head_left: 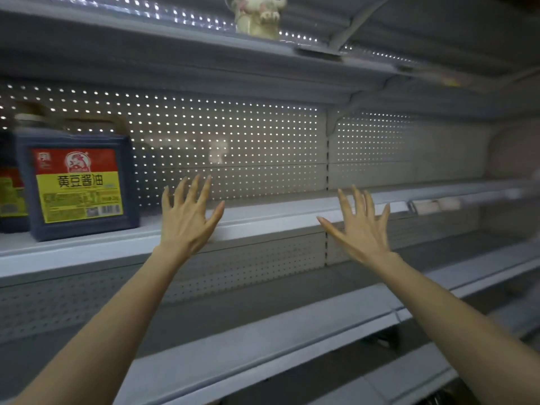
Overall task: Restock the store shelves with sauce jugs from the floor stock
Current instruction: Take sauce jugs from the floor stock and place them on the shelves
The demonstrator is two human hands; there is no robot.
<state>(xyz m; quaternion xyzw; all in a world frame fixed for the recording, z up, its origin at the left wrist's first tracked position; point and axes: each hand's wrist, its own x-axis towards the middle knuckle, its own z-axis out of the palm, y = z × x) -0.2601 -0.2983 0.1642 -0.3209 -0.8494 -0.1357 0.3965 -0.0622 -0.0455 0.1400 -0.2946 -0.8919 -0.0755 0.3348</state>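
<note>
Before the middle shelf [268,216], both your hands are raised with palms turned toward the perforated back panel [248,135]. Your left hand [187,219] is fully spread, fingers straight and fanned apart, thumb out to the right, and it holds nothing. Its heel lies over the shelf's front edge, but you cannot tell from this angle whether it touches. Your right hand [362,226] is spread the same way, thumb pointing left toward the other hand, and it too grips nothing. The two hands are well apart.

A dark jug [79,182] with a red and yellow label stands upright on that shelf, to the left of your left hand and clear of it. A second jug [10,197] shows partly at the frame's left edge, just beside the first. Up on the top shelf [146,33] sits a pale figurine [257,19], blurred. A lower shelf [263,331] runs under your forearms.
</note>
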